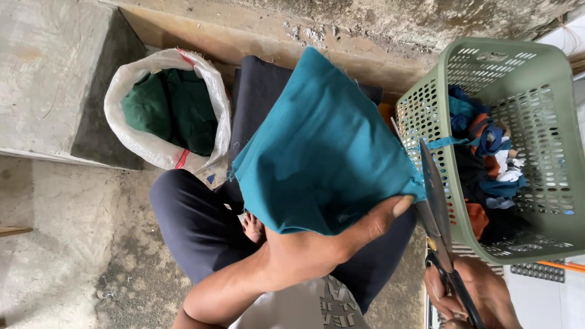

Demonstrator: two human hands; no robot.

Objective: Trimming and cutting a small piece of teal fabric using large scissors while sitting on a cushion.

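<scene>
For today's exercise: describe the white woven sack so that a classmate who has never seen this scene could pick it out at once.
Start from the grey concrete block on the left side of the view. Leaning against its right side, on the rough floor, stands the white woven sack, its mouth rolled open. Unlike the green perforated basket of mixed scraps on the far right, it is soft-sided and holds only dark green cloth.

Matt teal cloth (317, 146) with frayed edges meets dull metal scissors (440, 225). Beside the cloth: a smooth green plastic basket (530, 67), a woven white sack (167, 103), rough concrete floor (67, 244).
</scene>
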